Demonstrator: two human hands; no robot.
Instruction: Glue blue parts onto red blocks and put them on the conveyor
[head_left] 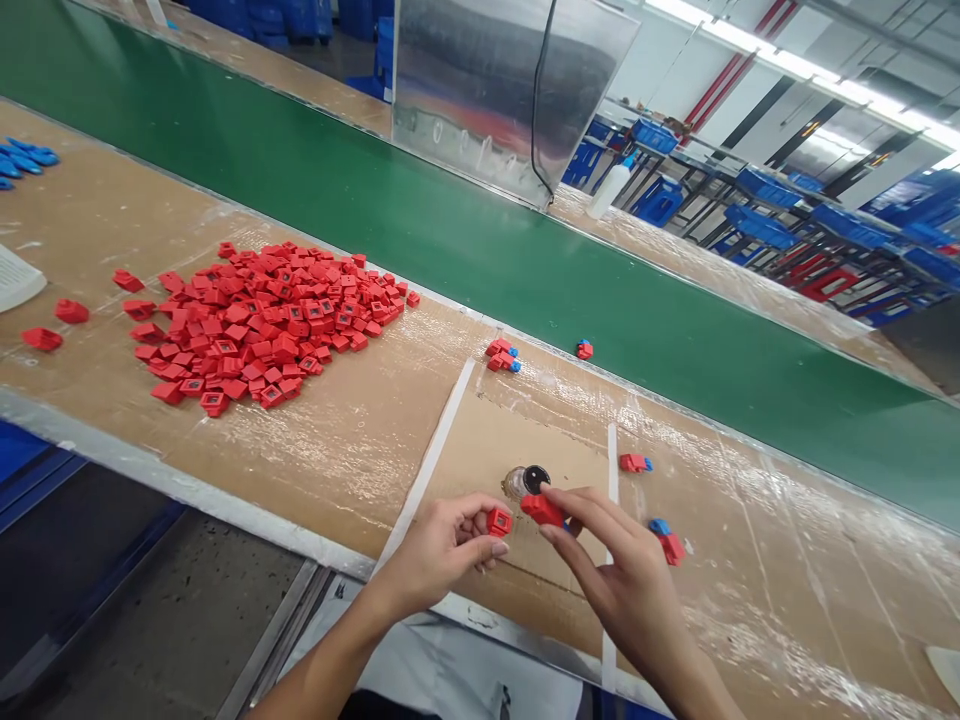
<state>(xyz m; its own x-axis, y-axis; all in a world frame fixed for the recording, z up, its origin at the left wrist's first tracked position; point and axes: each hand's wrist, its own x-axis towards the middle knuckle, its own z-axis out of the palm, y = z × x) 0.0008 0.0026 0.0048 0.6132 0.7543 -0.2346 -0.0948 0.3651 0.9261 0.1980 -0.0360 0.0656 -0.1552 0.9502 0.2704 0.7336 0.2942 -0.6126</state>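
Both hands pinch red parts: left hand (pixel 450 545) a small cap (pixel 499 521), right hand (pixel 615 565) a longer piece (pixel 541 509).

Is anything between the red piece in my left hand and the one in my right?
Nothing visible: an open gap separates the left red piece from the right red piece; the dark round cap sits beyond.

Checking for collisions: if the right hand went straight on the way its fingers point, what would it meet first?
Probably the small red piece pinched in the left hand, just beyond the red part the right hand holds; depth is unclear.
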